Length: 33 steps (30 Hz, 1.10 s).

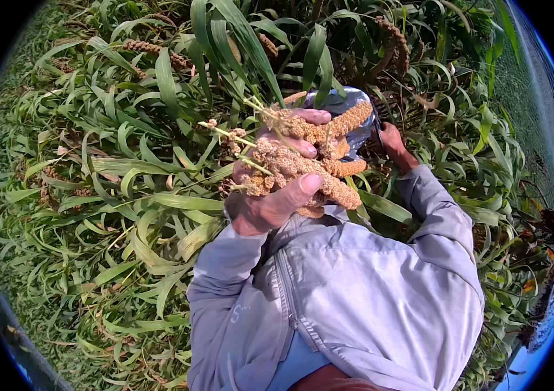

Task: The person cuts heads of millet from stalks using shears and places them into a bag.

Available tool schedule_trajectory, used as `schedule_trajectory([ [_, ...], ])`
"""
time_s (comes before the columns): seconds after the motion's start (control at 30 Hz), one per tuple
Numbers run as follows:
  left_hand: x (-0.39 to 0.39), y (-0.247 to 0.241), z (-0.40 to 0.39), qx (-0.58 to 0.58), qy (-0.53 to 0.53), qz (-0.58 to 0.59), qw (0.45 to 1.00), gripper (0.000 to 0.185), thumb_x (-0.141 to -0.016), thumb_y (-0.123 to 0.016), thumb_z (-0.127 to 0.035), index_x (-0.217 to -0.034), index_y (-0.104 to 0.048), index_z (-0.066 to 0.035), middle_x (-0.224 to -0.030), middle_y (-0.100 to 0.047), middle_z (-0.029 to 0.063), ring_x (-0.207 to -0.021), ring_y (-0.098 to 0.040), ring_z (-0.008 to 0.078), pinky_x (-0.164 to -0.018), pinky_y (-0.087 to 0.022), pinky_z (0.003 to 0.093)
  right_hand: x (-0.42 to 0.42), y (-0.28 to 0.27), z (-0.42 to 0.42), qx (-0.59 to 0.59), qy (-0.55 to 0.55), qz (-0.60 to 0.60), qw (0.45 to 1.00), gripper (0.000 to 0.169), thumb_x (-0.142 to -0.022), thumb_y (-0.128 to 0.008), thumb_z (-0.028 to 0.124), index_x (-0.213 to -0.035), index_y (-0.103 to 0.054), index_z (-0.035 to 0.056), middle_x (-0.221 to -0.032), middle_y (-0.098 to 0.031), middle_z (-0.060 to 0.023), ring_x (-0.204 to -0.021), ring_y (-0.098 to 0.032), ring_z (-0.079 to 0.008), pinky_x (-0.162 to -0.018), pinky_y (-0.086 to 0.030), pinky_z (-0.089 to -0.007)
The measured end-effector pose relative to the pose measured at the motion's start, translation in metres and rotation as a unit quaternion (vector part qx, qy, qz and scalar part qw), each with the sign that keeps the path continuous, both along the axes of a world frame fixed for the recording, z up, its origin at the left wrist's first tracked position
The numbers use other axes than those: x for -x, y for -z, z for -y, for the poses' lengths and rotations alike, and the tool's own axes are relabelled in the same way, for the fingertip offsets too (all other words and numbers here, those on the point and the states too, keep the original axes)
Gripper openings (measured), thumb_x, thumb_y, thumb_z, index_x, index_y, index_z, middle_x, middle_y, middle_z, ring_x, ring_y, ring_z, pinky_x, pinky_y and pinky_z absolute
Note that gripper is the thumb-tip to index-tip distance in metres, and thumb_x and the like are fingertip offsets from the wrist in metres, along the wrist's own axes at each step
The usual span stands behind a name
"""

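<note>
A bunch of ripe foxtail millet heads point(301, 163), tan and knobbly, lies across my left hand point(269, 203). Thumb and fingers wrap the bunch, with cut green stalks sticking out to the left and the thick heads pointing right. Behind the heads is a shiny silvery plastic bag point(353, 95), partly hidden by them. At the bag's right edge, my right hand point(393, 141) grips a dark thin item point(378, 124). Whether that is a tool or a bag handle I cannot tell; the fingers are partly hidden.
Dense millet plants with long green leaves point(164, 200) surround me on all sides. Standing brown heads point(394, 41) droop at the upper right, and others point(152, 49) at the upper left. A strip of low green ground point(526, 112) lies beyond at the right.
</note>
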<state>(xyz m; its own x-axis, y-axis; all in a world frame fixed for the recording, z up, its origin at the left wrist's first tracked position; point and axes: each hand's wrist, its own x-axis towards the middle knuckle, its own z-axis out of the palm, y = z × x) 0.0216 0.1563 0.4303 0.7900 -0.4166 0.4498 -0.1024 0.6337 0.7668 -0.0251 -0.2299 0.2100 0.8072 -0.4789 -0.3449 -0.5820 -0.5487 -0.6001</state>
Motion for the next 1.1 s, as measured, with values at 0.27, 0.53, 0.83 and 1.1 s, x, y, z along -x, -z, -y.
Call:
schedule_trajectory([
  [0.27, -0.021, 0.126, 0.127, -0.224, 0.01, -0.115, 0.968, 0.032, -0.081, -0.074, -0.009, -0.109, -0.062, 0.002, -0.101, -0.065, 0.0074, -0.086, -0.063, 0.0152, -0.08, -0.051, 0.0302, 0.024, 0.116, 0.023, 0.019, 0.13, 0.007, 0.991, 0.036, -0.082, -0.064, 0.03, -0.095, -0.067, -0.003, -0.089, -0.068, -0.0251, -0.085, -0.069, -0.0328, -0.072, -0.051, -0.0443],
  [0.53, -0.065, 0.269, 0.166, -0.363, -0.026, 0.025, 0.931, 0.034, -0.08, -0.074, -0.011, -0.109, -0.062, 0.001, -0.105, -0.062, 0.0093, -0.091, -0.061, 0.0188, -0.083, -0.05, 0.0311, -0.016, 0.079, 0.014, 0.023, -0.015, 0.082, 0.996, 0.061, -0.088, -0.063, 0.05, -0.119, -0.053, -0.0022, -0.098, -0.06, -0.0239, -0.091, -0.057, -0.0387, -0.079, -0.043, -0.0466],
  [0.83, -0.07, 0.344, 0.082, -0.563, -0.046, 0.101, 0.819, 0.042, -0.077, -0.071, -0.016, -0.119, -0.066, -0.013, -0.114, -0.063, 0.017, -0.104, -0.06, 0.0342, -0.086, -0.05, 0.0389, -0.065, 0.099, -0.01, 0.127, -0.049, -0.027, 0.99, 0.033, -0.08, -0.07, 0.037, -0.097, -0.056, 0.0119, -0.096, -0.063, -0.0156, -0.088, -0.063, -0.0329, -0.073, -0.049, -0.0431],
  [1.1, 0.002, 0.334, -0.019, -0.561, -0.179, -0.287, 0.756, 0.042, -0.082, -0.075, -0.024, -0.108, -0.058, 0.004, -0.105, -0.065, 0.0197, -0.096, -0.063, 0.0295, -0.088, -0.048, 0.0382, -0.071, 0.074, -0.012, -0.07, -0.068, 0.025, 0.995, 0.033, -0.084, -0.066, 0.025, -0.107, -0.061, 0.0023, -0.095, -0.063, -0.0239, -0.088, -0.061, -0.0376, -0.08, -0.045, -0.0435],
])
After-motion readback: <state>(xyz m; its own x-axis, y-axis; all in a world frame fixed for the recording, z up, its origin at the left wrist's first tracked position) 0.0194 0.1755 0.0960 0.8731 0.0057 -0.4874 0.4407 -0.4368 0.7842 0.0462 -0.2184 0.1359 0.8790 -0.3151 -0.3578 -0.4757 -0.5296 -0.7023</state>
